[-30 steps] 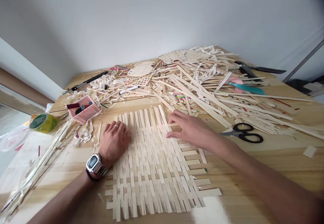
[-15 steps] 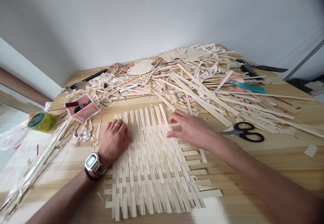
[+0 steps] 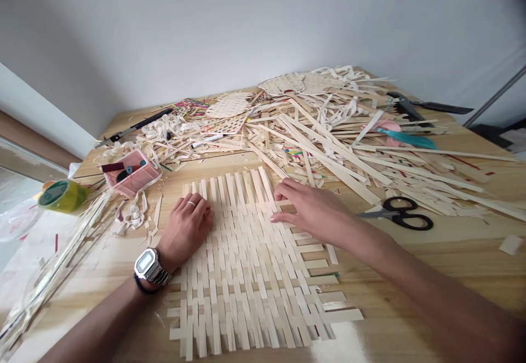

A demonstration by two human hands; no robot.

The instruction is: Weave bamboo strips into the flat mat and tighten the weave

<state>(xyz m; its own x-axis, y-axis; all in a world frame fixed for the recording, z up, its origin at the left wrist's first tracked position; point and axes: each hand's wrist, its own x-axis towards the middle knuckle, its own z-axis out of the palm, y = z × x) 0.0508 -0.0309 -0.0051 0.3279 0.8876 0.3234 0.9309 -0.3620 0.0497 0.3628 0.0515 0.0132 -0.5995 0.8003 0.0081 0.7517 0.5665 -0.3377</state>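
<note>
Woven mat (image 3: 242, 264) filled over most of its length, with its edges left ragged

The mat is laid flat on the desk (image 3: 411, 281), and most of it is covered by an over-and-under weave of pale, flat strips. Crosswise strips are seen from the near end up to about the level of the hands. Beyond that level, the far ends of the lengthwise strips are left bare, side by side, with no crosswise strip seen among them. The weaving is therefore judged well advanced. What appears to be left is the far margin and the finishing of the borders: strip ends of uneven length are left jutting out along the right side, at the near left corner and along the near end. Whether the mat is meant to be lengthened cannot be told.

The far left edge of the mat is covered by the left hand (image 3: 186, 230), whose fingers are curled down against it. Their undersides are hidden, so whether anything is gripped there cannot be told. At the far right edge, the right hand (image 3: 307, 208) is rested with thumb and forefinger parted, their tips against the mat. A crosswise strip end (image 3: 286, 202) is seen in the gap between them, and no pinch on it is shown. Both sides of the mat are thus touched, with the woven body left uncovered between the hands. The scissors (image 3: 393, 214) are left lying to the right of the mat, near the right forearm.
</note>
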